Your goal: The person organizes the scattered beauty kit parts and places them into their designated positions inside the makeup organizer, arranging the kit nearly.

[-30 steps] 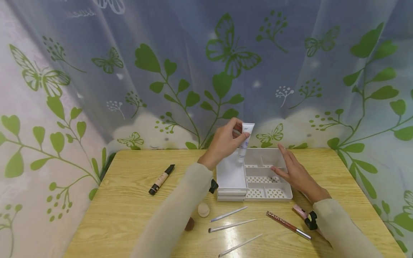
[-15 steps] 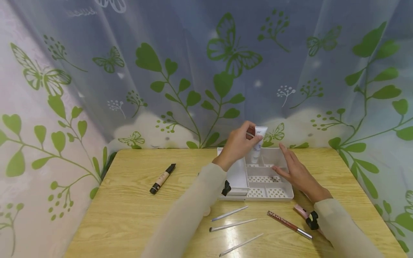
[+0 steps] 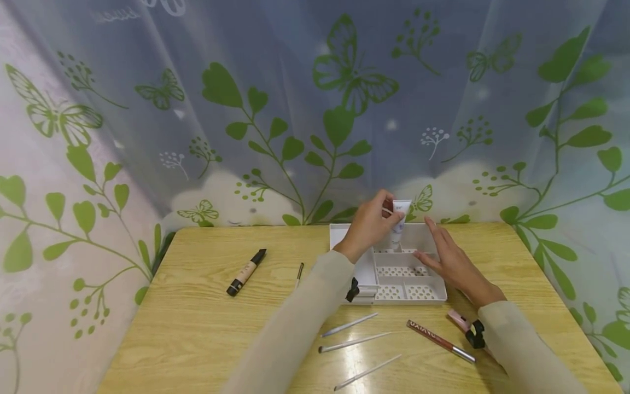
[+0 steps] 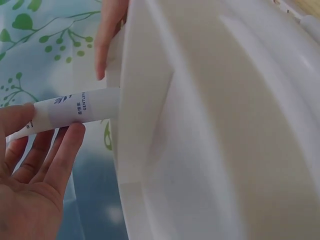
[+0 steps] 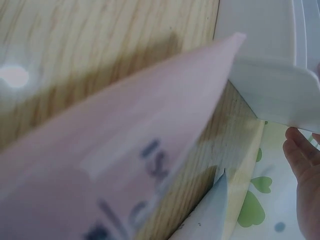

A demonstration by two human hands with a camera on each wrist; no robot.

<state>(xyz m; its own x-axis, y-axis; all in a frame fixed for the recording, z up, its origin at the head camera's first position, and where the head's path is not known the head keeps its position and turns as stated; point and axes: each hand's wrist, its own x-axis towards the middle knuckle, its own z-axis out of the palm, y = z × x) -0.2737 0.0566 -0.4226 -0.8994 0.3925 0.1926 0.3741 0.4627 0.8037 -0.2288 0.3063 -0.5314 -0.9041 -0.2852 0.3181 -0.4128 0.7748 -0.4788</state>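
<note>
A white tube is pinched near its top by the left hand, its lower end held within a back compartment of the box; the box's right side is touched by the right hand, fingers extended.

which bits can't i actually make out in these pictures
- Dark-tipped stick, head view: its near end is hidden behind the left sleeve.
- White tube in the left hand, left wrist view: its far end is hidden by the organizer.
- Pink tube, right wrist view: lettering blurred, body cut off by the frame edge.
- Pale tube, right wrist view: cut off by the bottom edge, print too small.
</note>
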